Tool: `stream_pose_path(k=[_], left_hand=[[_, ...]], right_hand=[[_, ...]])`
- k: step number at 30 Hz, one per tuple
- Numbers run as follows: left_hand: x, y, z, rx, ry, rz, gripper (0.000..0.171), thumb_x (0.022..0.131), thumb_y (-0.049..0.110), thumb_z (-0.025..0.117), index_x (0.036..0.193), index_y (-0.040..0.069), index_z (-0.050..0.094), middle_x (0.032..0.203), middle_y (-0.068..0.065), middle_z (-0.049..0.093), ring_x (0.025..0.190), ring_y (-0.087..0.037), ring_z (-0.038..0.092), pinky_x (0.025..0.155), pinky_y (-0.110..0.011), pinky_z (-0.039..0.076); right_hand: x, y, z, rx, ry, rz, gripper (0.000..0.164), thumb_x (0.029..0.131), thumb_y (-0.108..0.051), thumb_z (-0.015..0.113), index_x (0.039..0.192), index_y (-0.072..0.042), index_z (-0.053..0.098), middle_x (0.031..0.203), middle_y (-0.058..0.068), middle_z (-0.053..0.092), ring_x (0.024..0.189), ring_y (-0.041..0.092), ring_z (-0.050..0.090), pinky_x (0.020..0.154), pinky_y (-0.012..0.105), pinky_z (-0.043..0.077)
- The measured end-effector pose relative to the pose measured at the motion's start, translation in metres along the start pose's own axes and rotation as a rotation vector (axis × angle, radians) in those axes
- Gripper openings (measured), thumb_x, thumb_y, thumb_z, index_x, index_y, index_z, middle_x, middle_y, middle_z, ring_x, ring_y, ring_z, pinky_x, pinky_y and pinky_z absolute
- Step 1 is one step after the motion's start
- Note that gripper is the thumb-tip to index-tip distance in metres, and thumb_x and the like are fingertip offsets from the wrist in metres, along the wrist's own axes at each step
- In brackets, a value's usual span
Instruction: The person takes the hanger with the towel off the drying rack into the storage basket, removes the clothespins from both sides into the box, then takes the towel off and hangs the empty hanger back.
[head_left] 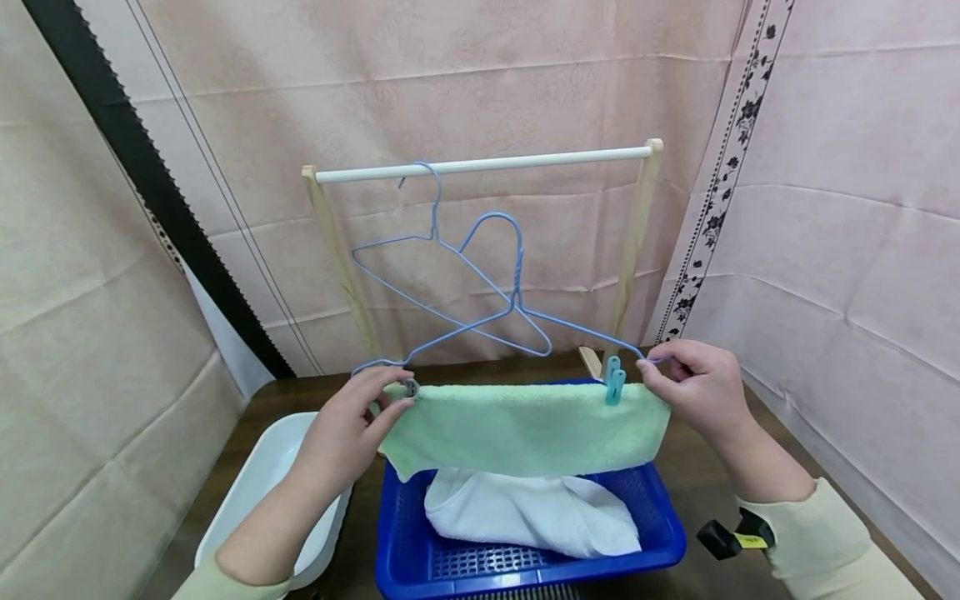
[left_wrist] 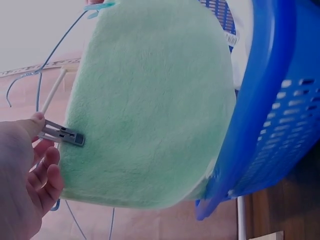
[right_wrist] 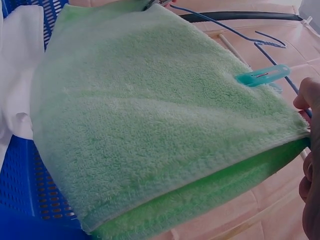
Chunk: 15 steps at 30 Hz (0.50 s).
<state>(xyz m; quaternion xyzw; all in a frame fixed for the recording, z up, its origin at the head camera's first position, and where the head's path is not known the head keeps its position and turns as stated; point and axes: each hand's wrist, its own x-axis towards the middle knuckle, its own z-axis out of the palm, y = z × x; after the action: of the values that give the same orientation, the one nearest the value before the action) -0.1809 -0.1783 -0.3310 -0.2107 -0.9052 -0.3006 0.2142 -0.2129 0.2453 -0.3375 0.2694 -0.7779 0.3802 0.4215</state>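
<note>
One green towel (head_left: pixel 525 429) hangs from the front blue hanger (head_left: pixel 517 271), between the two hands. Two clips sit on its upper edge: a grey clip (head_left: pixel 411 388) left, a teal clip (head_left: pixel 615 383) right. The left hand (head_left: pixel 348 421), fingers bent, pinches the grey clip; the right hand (head_left: pixel 697 383), closed thumb to finger, pinches the hanger's right end. Below, one blue basket (head_left: pixel 667 542) holds white cloth (head_left: pixel 525 508). One white tray (head_left: pixel 262 467) lies toward the table's (head_left: pixel 363 508) left edge; a second hanger (head_left: pixel 435 208) hooks the rail (head_left: pixel 525 159) near the back edge.
</note>
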Motion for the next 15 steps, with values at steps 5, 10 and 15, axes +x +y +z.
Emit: stream_pose_path(k=[5,10,15], left_hand=[[-0.0011,-0.0006,-0.0016,0.081,0.010,0.052,0.033,0.094,0.020,0.070,0.126,0.023,0.064,0.119,0.006,0.063,0.079,-0.007,0.056,0.062,-0.025,0.050],[-0.0018,-0.0003,-0.0012,0.075,-0.004,0.029,0.030,0.095,0.019,0.069,0.124,0.021,0.063,0.117,0.005,0.062,0.083,-0.008,0.059,0.065,-0.026,0.052],[-0.0027,0.0004,-0.0006,0.050,-0.019,0.001,0.026,0.096,0.018,0.066,0.122,0.018,0.062,0.108,0.005,0.061,0.083,-0.010,0.058,0.066,-0.028,0.052]], right_hand=[[0.0007,-0.0009,0.0006,0.006,-0.007,-0.010,0.023,0.067,0.010,0.079,0.074,-0.010,0.071,0.054,-0.007,0.037,0.049,0.000,0.031,0.042,0.018,0.028],[0.0010,-0.0011,0.0014,-0.001,-0.011,-0.016,0.022,0.067,0.008,0.079,0.074,-0.011,0.070,0.055,-0.008,0.038,0.049,0.000,0.032,0.043,0.018,0.028],[0.0011,-0.0014,0.0020,0.000,-0.017,-0.016,0.023,0.067,0.009,0.079,0.074,-0.011,0.071,0.055,-0.008,0.039,0.050,0.000,0.032,0.043,0.018,0.028]])
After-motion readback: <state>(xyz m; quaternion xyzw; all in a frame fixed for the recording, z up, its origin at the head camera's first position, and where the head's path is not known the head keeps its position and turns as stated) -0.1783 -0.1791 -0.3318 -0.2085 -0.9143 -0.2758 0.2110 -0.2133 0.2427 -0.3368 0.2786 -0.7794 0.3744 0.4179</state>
